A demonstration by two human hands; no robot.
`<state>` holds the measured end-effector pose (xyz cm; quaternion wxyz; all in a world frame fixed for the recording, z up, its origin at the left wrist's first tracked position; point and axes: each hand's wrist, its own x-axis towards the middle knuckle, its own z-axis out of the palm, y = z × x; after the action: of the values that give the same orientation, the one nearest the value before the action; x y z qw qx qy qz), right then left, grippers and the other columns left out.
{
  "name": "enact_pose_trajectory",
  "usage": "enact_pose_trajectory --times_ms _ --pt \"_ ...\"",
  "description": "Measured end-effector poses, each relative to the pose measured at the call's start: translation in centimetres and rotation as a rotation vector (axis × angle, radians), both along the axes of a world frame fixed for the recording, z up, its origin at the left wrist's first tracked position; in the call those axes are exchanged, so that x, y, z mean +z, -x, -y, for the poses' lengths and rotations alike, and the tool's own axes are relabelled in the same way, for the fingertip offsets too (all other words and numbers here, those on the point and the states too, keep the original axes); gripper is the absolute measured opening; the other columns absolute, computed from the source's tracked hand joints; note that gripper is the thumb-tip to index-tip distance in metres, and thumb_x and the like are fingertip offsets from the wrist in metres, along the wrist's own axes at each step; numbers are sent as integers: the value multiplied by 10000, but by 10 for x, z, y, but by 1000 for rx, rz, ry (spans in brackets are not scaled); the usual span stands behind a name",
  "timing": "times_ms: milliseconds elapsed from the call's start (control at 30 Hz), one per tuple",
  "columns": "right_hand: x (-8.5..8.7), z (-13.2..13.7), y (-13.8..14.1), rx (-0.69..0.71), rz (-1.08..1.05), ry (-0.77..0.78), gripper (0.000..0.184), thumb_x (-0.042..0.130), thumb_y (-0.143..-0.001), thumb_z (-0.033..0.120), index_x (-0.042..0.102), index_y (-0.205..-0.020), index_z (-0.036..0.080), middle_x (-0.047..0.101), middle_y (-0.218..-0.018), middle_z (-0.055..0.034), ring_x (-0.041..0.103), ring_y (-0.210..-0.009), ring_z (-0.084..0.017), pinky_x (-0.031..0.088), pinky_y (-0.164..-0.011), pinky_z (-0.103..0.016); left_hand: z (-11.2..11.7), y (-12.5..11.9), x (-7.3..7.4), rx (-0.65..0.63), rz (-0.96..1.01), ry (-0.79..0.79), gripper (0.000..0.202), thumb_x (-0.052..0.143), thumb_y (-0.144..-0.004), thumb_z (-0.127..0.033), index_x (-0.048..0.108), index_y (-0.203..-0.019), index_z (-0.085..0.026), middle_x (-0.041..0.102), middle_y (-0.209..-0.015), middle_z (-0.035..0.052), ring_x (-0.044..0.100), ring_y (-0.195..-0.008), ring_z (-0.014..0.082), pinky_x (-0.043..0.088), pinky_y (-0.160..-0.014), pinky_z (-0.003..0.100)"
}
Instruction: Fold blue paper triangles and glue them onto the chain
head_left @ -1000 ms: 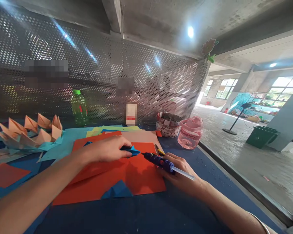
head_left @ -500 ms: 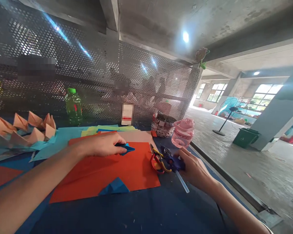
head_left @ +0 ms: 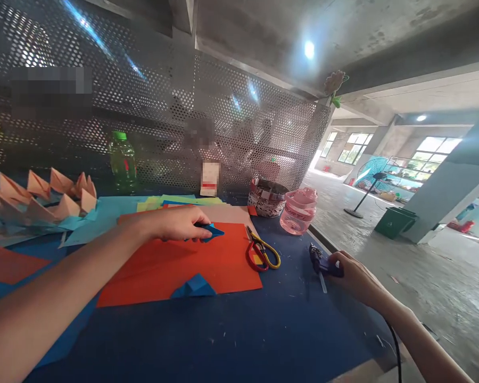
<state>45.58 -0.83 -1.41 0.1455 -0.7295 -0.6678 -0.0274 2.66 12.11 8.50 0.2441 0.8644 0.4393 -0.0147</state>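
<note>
Two bare hands worked over a dark blue tabletop (head_left: 255,340). The left hand (head_left: 183,226) pinched a small folded blue paper piece (head_left: 216,232) between thumb and fingers, its sharp tip pointing right above a smooth, bright orange sheet (head_left: 227,266). The right hand (head_left: 353,274), well apart at the table's right side, had its fingers wrapped around the handle of a dark purple glue gun (head_left: 323,263). A translucent glue stick (head_left: 323,283) poked out of the gun, and a black cord (head_left: 396,346) hung below the wrist. Whether the gun rested on the tabletop or hung just above it could not be made out.

Judging by how things lay, the blue piece in the fingers was already creased into shape, but it was not joined to anything. A second blue piece (head_left: 197,286), crisp and peaked, lay apart from it at the orange sheet's near edge, also unattached. At far left, a ring of pointed peach paper cones (head_left: 66,206) with pale blue paper at its base looked largely assembled.

Scissors (head_left: 259,241) with one red and one yellow handle lay at the orange sheet's right edge. Behind them stood a rough-textured round basket (head_left: 266,199) and a see-through pink plastic jug (head_left: 301,213).
</note>
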Motion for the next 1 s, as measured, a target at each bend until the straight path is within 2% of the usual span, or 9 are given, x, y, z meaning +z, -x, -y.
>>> enact_pose_trajectory --times_ms 167,267,333,400,467,567,700,867,1000 --pt "-1 3 -2 24 -45 46 316 626 -710 509 616 -806 208 652 -846 -61 610 -662 -191 487 -631 -310 0 3 -2 -40 28 15 302 547 -803 -435 683 -842 -168 659 -772 61 540 -647 161 343 -543 247" --pt "6 8 -7 57 -83 149 420 640 -710 582 673 -932 226 696 -952 -91 665 -815 -248 538 -731 -355 3 4 0 -23 37 36 300 544 -812 -433 677 -850 -167 658 -784 63 531 -642 161 351 -531 247" --pt "16 12 -1 84 -87 146 495 652 -723 591 663 -1103 273 686 -1133 -92 650 -1025 -304 536 -851 -406 6 4 2 -8 36 52 296 544 -815 -432 673 -852 -168 659 -800 63 525 -643 160 351 -518 242" --pt "30 14 23 102 -71 46 537 657 -734 579 637 -1185 289 639 -1258 -98 594 -1145 -349 506 -929 -466 7 3 4 -9 33 52 286 546 -816 -420 672 -836 -165 659 -796 62 522 -645 157 350 -517 238" --pt "45 15 63 192 -108 -6 452 593 -828 490 618 -1228 281 646 -1232 -100 626 -1084 -326 515 -909 -461 7 2 4 -12 29 46 278 551 -814 -408 676 -830 -160 660 -779 58 523 -647 153 347 -520 233" --pt "60 13 138 514 -204 90 381 585 -865 368 618 -1228 256 620 -1269 -88 613 -1123 -270 491 -965 -390 7 2 4 -8 24 51 273 550 -810 -397 677 -840 -158 663 -781 57 537 -657 153 349 -514 225" --pt "59 4 218 654 -137 247 521 648 -834 382 544 -1323 237 576 -1335 -104 545 -1220 -285 430 -1024 -405 10 2 5 26 -2 49 259 539 -801 -376 672 -857 -161 635 -734 40 495 -576 134 315 -458 217" --pt "42 -12 259 645 -82 271 360 588 -885 448 629 -1167 228 637 -1106 -106 603 -1045 -276 467 -872 -391 14 2 9 80 -28 41 234 539 -796 -349 668 -854 -163 631 -739 31 452 -541 107 324 -464 196" --pt "27 -14 264 616 -160 201 285 619 -860 249 637 -1145 238 634 -1093 -78 617 -979 -225 454 -801 -310 15 1 8 83 -27 60 230 533 -813 -346 660 -852 -159 602 -711 22 429 -521 96 311 -458 193"
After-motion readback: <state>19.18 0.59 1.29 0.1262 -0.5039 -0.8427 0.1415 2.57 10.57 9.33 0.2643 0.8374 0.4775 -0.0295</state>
